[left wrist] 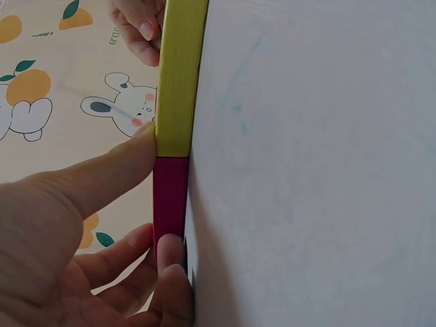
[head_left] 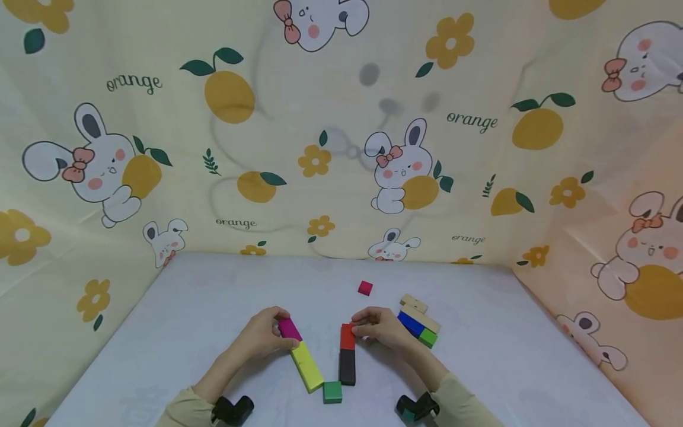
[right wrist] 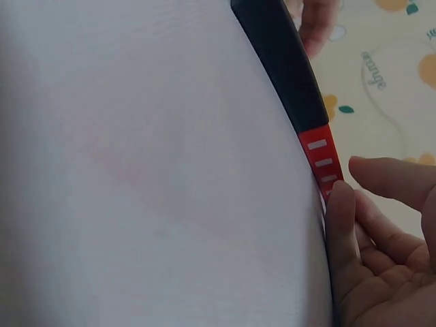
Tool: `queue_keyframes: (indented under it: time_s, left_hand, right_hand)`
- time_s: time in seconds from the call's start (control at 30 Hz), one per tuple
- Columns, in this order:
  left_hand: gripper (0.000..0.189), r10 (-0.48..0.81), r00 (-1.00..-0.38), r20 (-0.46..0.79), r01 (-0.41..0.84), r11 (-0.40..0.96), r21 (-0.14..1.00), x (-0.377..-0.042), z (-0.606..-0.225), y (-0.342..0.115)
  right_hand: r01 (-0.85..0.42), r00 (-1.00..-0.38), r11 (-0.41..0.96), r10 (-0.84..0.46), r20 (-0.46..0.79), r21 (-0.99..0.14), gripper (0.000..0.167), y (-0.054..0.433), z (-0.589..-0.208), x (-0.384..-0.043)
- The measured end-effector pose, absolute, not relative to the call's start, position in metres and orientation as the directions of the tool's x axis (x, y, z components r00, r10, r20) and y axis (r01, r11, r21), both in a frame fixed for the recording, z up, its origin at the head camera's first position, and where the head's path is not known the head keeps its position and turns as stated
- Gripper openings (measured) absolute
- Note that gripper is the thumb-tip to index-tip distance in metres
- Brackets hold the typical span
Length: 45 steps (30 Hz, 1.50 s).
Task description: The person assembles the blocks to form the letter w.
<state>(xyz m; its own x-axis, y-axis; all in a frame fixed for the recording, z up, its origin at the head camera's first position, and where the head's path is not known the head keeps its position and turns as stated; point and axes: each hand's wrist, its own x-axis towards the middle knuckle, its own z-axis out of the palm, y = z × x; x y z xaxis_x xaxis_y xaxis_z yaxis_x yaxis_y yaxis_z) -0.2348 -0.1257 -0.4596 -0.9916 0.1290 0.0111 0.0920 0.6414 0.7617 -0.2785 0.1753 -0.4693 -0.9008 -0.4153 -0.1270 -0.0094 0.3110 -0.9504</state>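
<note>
My left hand (head_left: 265, 334) grips a magenta block (head_left: 289, 328), its fingers bent round the far end and its thumb at the seam with a long yellow block (head_left: 308, 366). These two lie end to end in a slanting line, also seen in the left wrist view. With fingertips at its far end, my right hand (head_left: 382, 328) holds a red block (head_left: 347, 337), whose side shows white marks (right wrist: 319, 145) in the right wrist view. A black block (head_left: 347, 366) continues from the red one. Between the near ends of both lines sits a green block (head_left: 332, 392).
A small red cube (head_left: 365, 288) lies farther back on the white table (head_left: 224, 290). Behind my right hand are wooden blocks (head_left: 420, 317), a blue block (head_left: 411, 324) and a bright green block (head_left: 428, 338), side by side. A printed curtain (head_left: 341, 196) stands at the back.
</note>
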Motion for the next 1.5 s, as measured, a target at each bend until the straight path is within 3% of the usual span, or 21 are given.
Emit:
queue_keyframes:
  time_s: [0.83, 1.17, 1.5]
  left_hand:
    - [0.06, 0.134, -0.991, 0.015, 0.097, 0.636, 0.765, -0.237, -0.463, -0.128]
    - [0.059, 0.131, -0.991, 0.015, 0.096, 0.642, 0.76, -0.237, -0.462, -0.127]
    - [0.059, 0.139, -0.99, 0.013, 0.098, 0.628, 0.772, -0.236, -0.462, -0.128]
  right_hand:
    - [-0.042, -0.916, 0.341, -0.389, -0.1, -0.939, 0.028, 0.171, -0.466, -0.278]
    - [-0.198, -0.962, 0.388, -0.255, 0.102, -0.9, 0.022, 0.174, -0.448, -0.284]
    - [-0.234, -0.97, 0.413, -0.168, 0.178, -0.88, 0.03, 0.187, -0.442, -0.321]
